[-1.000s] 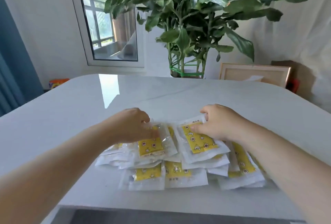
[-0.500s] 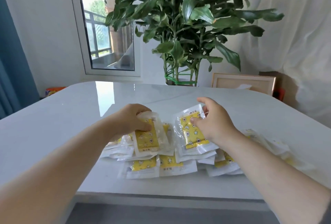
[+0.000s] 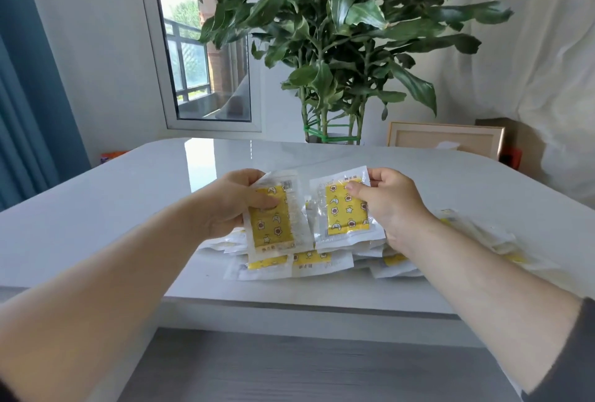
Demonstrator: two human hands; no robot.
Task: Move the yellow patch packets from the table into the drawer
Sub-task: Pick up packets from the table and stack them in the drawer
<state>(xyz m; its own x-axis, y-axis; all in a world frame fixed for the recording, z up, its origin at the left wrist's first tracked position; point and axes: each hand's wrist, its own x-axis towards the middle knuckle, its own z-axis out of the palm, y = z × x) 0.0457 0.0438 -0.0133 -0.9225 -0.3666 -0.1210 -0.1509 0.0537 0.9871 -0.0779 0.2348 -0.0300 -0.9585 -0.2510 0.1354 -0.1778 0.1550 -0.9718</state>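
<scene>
My left hand (image 3: 230,205) grips a yellow patch packet (image 3: 273,224) by its upper left, thumb pressed on its front, lifted clear of the heap. My right hand (image 3: 391,202) pinches a second yellow patch packet (image 3: 344,208) at its top right corner and holds it tilted up. Below both lies a pile of several more yellow patch packets (image 3: 309,261) on the white table (image 3: 128,195), near its front edge. No drawer is in view.
A large potted plant (image 3: 338,47) stands behind the table's far edge, with a wooden picture frame (image 3: 446,141) leaning to its right. A window (image 3: 199,57) and a blue curtain (image 3: 25,96) are at the left. Grey floor (image 3: 289,369) shows below the table's front edge.
Both hands have lifted their packets off the pile and tipped them upright toward me. The view has risen and pulled back, showing more of the floor.
</scene>
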